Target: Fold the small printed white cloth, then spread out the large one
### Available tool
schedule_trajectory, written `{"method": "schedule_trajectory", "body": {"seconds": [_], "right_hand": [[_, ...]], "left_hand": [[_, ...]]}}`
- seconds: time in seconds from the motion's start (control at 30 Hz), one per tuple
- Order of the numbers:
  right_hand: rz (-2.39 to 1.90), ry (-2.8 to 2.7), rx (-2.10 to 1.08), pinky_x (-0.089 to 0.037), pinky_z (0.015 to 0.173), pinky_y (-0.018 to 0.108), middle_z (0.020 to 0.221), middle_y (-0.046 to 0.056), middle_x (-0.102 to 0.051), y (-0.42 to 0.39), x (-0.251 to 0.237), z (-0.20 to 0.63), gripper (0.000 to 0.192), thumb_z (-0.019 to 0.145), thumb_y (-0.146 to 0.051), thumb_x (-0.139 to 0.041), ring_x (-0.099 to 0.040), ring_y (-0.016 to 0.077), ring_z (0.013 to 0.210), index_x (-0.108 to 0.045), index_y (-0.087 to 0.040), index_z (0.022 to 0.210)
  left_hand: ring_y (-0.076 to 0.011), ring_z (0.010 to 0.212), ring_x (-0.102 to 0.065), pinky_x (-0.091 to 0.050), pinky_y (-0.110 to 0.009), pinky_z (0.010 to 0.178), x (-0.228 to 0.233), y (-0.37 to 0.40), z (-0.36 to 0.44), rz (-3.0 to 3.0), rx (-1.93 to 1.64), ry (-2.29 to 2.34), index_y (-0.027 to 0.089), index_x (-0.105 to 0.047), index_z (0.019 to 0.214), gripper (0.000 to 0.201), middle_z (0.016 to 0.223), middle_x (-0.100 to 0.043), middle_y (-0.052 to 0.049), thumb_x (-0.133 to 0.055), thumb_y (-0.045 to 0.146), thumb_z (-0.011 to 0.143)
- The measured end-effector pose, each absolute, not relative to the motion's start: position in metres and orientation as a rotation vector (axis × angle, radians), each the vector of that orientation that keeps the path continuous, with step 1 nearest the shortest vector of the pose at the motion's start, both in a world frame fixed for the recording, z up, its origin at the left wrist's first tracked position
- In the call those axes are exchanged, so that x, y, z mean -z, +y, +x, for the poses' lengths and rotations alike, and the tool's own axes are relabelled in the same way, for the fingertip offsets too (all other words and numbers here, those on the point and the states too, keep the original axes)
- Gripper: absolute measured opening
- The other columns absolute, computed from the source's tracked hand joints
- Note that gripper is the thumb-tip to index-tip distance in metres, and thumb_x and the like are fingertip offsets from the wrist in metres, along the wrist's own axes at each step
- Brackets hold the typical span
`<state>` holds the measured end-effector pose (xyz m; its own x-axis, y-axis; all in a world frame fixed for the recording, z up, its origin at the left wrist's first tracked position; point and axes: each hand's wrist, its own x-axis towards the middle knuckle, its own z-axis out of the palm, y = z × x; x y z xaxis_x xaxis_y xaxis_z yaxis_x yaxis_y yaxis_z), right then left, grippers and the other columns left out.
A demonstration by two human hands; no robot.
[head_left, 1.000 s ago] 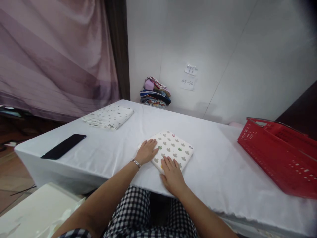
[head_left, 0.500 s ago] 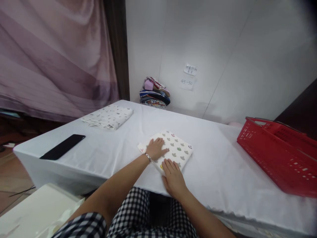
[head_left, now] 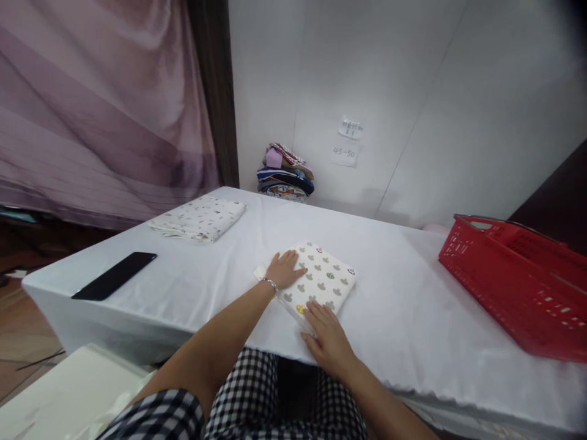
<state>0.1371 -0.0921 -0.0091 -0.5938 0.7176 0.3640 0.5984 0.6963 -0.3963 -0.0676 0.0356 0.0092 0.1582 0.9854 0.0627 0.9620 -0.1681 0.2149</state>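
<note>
A folded white cloth [head_left: 323,275] with grey mushroom-like prints and a few coloured motifs lies flat near the table's front edge. My left hand [head_left: 284,271], with a bracelet at the wrist, rests on the cloth's left part, fingers stretched and thumb apart. On its near corner lies my right hand [head_left: 328,336], fingers extended over the edge and thumb beside the cloth. Neither hand grips the fabric. Another folded white cloth [head_left: 202,217] with small dark prints lies farther back on the left.
The table [head_left: 394,287] has a white cover. A black phone-like slab [head_left: 115,276] lies at its left edge; a red basket [head_left: 513,287] stands at the right. Folded fabrics [head_left: 285,174] are stacked behind the table. A white box-like surface [head_left: 68,391] is at lower left.
My right hand has slid slightly down and right along the near corner, uncovering more of a yellow motif. My left hand has shifted a little to the left. The cloth stays in place.
</note>
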Motion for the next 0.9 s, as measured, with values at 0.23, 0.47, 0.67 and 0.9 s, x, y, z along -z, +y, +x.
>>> {"method": "schedule_trajectory", "body": {"seconds": [0.23, 0.47, 0.67, 0.9], "right_hand": [[-1.341, -2.196, -0.254, -0.023, 0.113, 0.046, 0.147, 0.012, -0.037, -0.016, -0.030, 0.132, 0.050, 0.090, -0.038, -0.043, -0.025, 0.0262, 0.140, -0.048, -0.014, 0.134], [-1.784, -2.291, -0.212, -0.009, 0.113, 0.045, 0.151, 0.013, -0.028, 0.016, -0.005, 0.122, 0.058, 0.093, -0.044, -0.034, -0.018, 0.0272, 0.141, -0.039, -0.010, 0.140], [-1.797, -2.293, -0.183, -0.010, 0.113, 0.043, 0.152, 0.011, -0.027, 0.014, 0.000, 0.123, 0.057, 0.093, -0.042, -0.033, -0.018, 0.0260, 0.141, -0.038, -0.011, 0.141], [-1.749, -2.317, -0.161, -0.013, 0.113, 0.044, 0.151, 0.012, -0.029, 0.012, -0.003, 0.125, 0.058, 0.093, -0.044, -0.033, -0.020, 0.0275, 0.141, -0.039, -0.011, 0.140]], "left_hand": [[-0.0217, 0.142, -0.018, -0.011, -0.046, 0.115, -0.010, 0.034, -0.068, 2.299, -0.279, 1.940, 0.019, -0.033, 0.143, 0.068, 0.153, -0.025, -0.006, -0.026, 0.061, 0.089], [-0.0234, 0.141, -0.021, -0.013, -0.048, 0.114, -0.018, 0.033, -0.065, 2.304, -0.277, 1.935, 0.019, -0.037, 0.140, 0.065, 0.152, -0.029, -0.008, -0.029, 0.059, 0.089], [-0.0249, 0.141, -0.021, -0.012, -0.049, 0.115, -0.019, 0.040, -0.028, 2.473, -0.331, 1.804, 0.020, -0.042, 0.137, 0.057, 0.151, -0.032, -0.008, -0.032, 0.053, 0.091], [-0.0227, 0.142, -0.018, -0.010, -0.048, 0.115, -0.008, 0.063, -0.047, 2.341, -0.309, 1.869, 0.020, -0.034, 0.143, 0.066, 0.153, -0.027, -0.006, -0.027, 0.059, 0.089]]}}
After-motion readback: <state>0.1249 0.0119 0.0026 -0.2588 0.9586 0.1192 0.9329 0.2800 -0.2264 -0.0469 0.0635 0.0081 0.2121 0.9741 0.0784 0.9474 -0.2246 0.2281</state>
